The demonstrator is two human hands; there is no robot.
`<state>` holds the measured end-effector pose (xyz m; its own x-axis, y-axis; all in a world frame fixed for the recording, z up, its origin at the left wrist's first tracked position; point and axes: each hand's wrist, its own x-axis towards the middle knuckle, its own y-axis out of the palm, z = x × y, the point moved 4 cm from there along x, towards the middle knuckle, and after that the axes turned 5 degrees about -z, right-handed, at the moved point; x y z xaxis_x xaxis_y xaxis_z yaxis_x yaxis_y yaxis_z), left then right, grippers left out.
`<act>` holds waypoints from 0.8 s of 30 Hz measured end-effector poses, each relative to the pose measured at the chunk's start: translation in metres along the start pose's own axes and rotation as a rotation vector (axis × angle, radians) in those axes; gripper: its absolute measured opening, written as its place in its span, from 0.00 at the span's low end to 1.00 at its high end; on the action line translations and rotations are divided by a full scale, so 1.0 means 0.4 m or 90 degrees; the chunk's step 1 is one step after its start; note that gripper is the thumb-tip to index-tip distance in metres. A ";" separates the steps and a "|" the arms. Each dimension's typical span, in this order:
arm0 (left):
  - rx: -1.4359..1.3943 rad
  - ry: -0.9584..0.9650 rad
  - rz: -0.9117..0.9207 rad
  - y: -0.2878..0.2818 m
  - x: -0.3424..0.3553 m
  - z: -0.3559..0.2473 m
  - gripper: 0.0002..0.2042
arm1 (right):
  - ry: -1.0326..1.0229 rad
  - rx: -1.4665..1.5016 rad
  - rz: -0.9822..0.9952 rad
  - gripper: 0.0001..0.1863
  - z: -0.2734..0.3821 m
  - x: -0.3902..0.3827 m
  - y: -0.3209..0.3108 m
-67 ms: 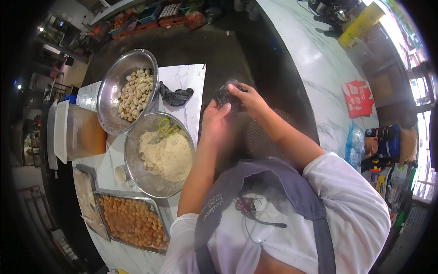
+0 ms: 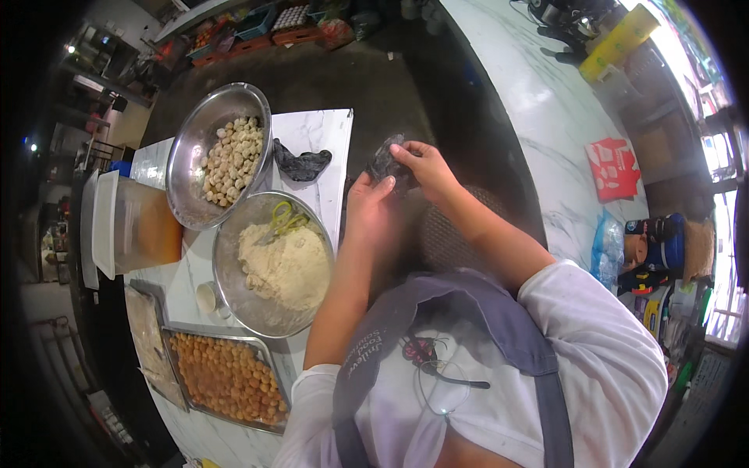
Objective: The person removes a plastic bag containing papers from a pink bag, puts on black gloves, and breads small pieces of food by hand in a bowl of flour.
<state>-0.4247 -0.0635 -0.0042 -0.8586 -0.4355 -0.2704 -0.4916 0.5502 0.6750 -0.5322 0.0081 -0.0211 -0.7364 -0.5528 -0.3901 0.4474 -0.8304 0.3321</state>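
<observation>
Above the floor, my left hand (image 2: 373, 199) and my right hand (image 2: 427, 170) both grip a crumpled, translucent dark plastic item (image 2: 388, 160), each with the thumb pressed on it. To their left, a similar black crumpled item (image 2: 300, 165) lies on the marble-topped table (image 2: 318, 125). Beside it are a steel bowl (image 2: 180, 168) of small pale balls (image 2: 232, 156) and a second steel bowl (image 2: 230, 296) with a flour-like powder (image 2: 285, 265) and green-handled scissors (image 2: 290, 214).
A tray of browned balls (image 2: 222, 378), a lidded plastic container (image 2: 144, 226) and a small cup (image 2: 207, 299) share the left table. On the right counter (image 2: 507, 70) are a red bag (image 2: 608, 168), a blue plastic bag (image 2: 605, 249) and a yellow roll (image 2: 616, 43). Crates (image 2: 285, 35) stand at the back.
My right hand and the dark plastic have shifted very slightly; otherwise the view looks the same.
</observation>
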 end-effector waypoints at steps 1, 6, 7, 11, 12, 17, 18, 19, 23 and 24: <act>0.025 -0.007 -0.050 -0.038 0.015 0.018 0.14 | -0.044 -0.010 0.007 0.10 -0.010 0.018 -0.003; 0.068 0.086 -0.289 -0.158 0.039 0.004 0.11 | -0.195 0.024 -0.076 0.09 0.027 0.051 0.042; 0.080 0.062 -0.279 -0.185 0.042 -0.003 0.12 | -0.199 0.018 -0.045 0.09 0.035 0.057 0.056; 0.162 -0.075 -0.193 -0.180 0.056 -0.036 0.17 | -0.164 0.003 0.088 0.06 0.038 0.081 0.097; 0.194 -0.092 -0.158 -0.177 0.062 -0.038 0.17 | -0.138 -0.015 0.130 0.06 0.034 0.076 0.119; 0.069 -0.011 -0.179 -0.213 0.070 -0.076 0.15 | -0.076 -0.024 0.174 0.07 0.043 0.123 0.142; 0.070 -0.003 -0.203 -0.205 0.064 -0.092 0.15 | -0.062 -0.006 0.161 0.06 0.036 0.144 0.127; 0.071 0.004 -0.227 -0.200 0.063 -0.107 0.14 | -0.062 -0.003 0.149 0.06 0.021 0.159 0.118; 0.174 0.121 -0.256 -0.227 0.062 -0.185 0.09 | -0.064 -0.016 0.146 0.05 0.001 0.178 0.164; 0.198 0.176 -0.253 -0.239 0.066 -0.218 0.08 | -0.058 -0.028 0.141 0.05 -0.002 0.181 0.179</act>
<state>-0.3878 -0.1898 -0.0163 -0.5498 -0.7990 -0.2435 -0.8243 0.4717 0.3131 -0.5532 -0.0914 -0.0263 -0.6591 -0.7152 -0.2326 0.6235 -0.6925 0.3628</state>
